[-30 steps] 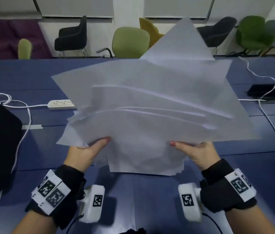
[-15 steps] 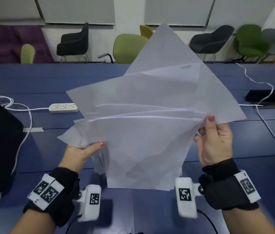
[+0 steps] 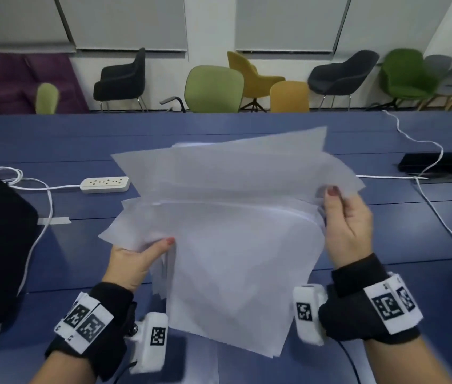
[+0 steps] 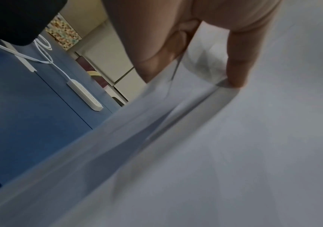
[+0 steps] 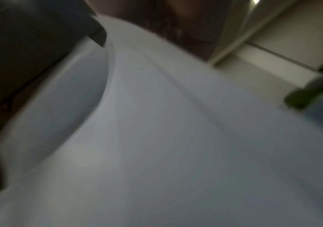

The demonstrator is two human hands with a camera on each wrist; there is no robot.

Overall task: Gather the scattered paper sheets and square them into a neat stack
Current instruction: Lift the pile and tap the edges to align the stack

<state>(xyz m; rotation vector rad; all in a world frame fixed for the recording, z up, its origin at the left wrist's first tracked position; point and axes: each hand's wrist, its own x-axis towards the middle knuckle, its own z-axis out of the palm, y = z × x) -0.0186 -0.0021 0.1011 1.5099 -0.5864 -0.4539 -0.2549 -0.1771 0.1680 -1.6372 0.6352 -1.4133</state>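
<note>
Lower and flatter than a moment ago, the paper sheets [image 3: 227, 231] are gathered above the table [image 3: 53, 139] in the head view but not yet squared, left hand [image 3: 133, 259] and right hand [image 3: 346, 225] each pinching a side edge. From the left wrist, thumb and fingers [image 4: 236, 67] clamp the fanned edges. Blurred, the right wrist view shows paper only, grip unseen.

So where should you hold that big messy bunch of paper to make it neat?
Probably by its two side edges, one hand coming in from each side. The paper sheets are fanned out with corners poking past each other, so the left hand and right hand pinching opposite edges can likely tap the bottom edge square on the table.
</note>
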